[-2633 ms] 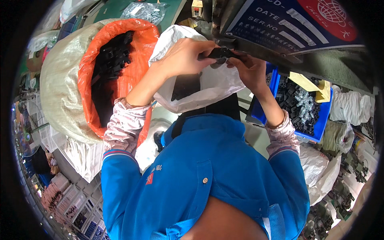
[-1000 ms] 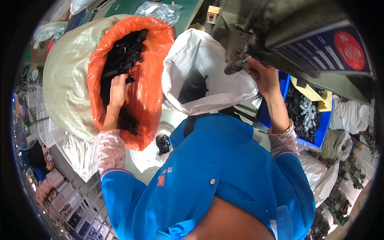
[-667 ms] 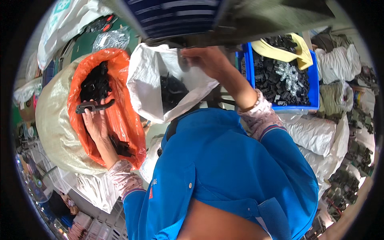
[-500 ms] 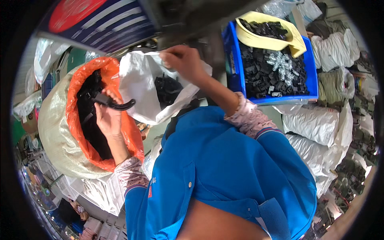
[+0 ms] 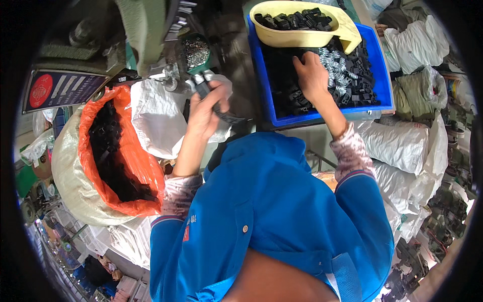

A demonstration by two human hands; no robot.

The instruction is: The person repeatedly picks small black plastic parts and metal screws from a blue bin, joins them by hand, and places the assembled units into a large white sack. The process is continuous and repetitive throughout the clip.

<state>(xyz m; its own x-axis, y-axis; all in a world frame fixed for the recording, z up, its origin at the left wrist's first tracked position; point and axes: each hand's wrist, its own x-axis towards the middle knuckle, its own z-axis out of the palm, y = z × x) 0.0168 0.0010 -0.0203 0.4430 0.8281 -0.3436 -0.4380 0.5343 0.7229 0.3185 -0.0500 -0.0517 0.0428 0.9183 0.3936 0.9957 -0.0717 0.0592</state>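
My left hand [image 5: 206,110] is closed around a black curved plastic handle [image 5: 203,89], upright over the gap between the white bag and the blue bin. The handle's tapering end pokes out below my fingers. My right hand [image 5: 313,78] reaches into the blue bin [image 5: 322,117], its fingers curled down among small black plastic parts [image 5: 359,93], beside a heap of silver springs [image 5: 334,68]. What its fingertips hold, if anything, is hidden. A cream scoop-shaped tray [image 5: 287,38] holding black parts [image 5: 297,20] rests across the bin's far side.
On the left stands a large sack with an orange liner [image 5: 136,146], full of black pieces. Beside it is a white bag [image 5: 156,118]. A green machine [image 5: 143,35] and a green dish of small metal pieces [image 5: 196,53] are beyond. White sacks [image 5: 392,143] lie right.
My left hand has carried the black handle away from the orange-lined sack, rightward. My right hand has moved from above the white bag into the blue bin. The view has shifted.
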